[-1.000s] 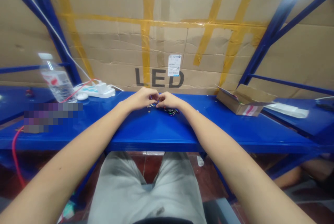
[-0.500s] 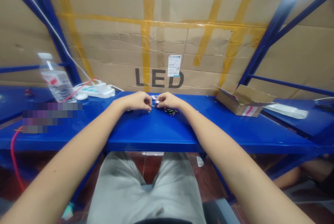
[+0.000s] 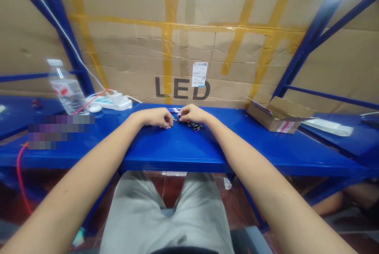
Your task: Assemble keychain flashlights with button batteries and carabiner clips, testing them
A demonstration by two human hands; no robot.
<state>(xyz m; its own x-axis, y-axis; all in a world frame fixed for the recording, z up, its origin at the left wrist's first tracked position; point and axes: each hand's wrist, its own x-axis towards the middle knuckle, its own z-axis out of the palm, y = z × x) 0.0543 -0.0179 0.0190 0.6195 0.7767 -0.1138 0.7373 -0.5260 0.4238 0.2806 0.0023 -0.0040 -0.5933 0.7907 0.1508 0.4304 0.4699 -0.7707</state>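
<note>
My left hand (image 3: pixel 161 118) is closed in a pinch low over the blue table (image 3: pixel 174 147); a tiny pale bit shows at its fingertips, too small to name. Facing it, my right hand (image 3: pixel 189 113) pinches a small shiny metallic piece (image 3: pixel 179 114). Between the hands lie tiny metallic bits (image 3: pixel 175 119). Just below my right hand is a pile of dark, iridescent loop-shaped metal pieces (image 3: pixel 196 127). Behind the fingers lie shiny purple-blue slender pieces (image 3: pixel 173 110), partly hidden. Other small dark pieces (image 3: pixel 147 124) peek out under my left wrist.
An open cardboard box (image 3: pixel 275 116) stands at the right. On the left are a water bottle (image 3: pixel 66 92), a white power strip (image 3: pixel 121 104) with cables, and a blurred-out patch. A large taped carton (image 3: pixel 133 56) closes off the back. Part of another person shows at lower right.
My left hand has dropped slightly toward the tabletop, fingers still pinched. My right hand stays nearly in place with its small shiny piece. The whole view has shifted slightly.
</note>
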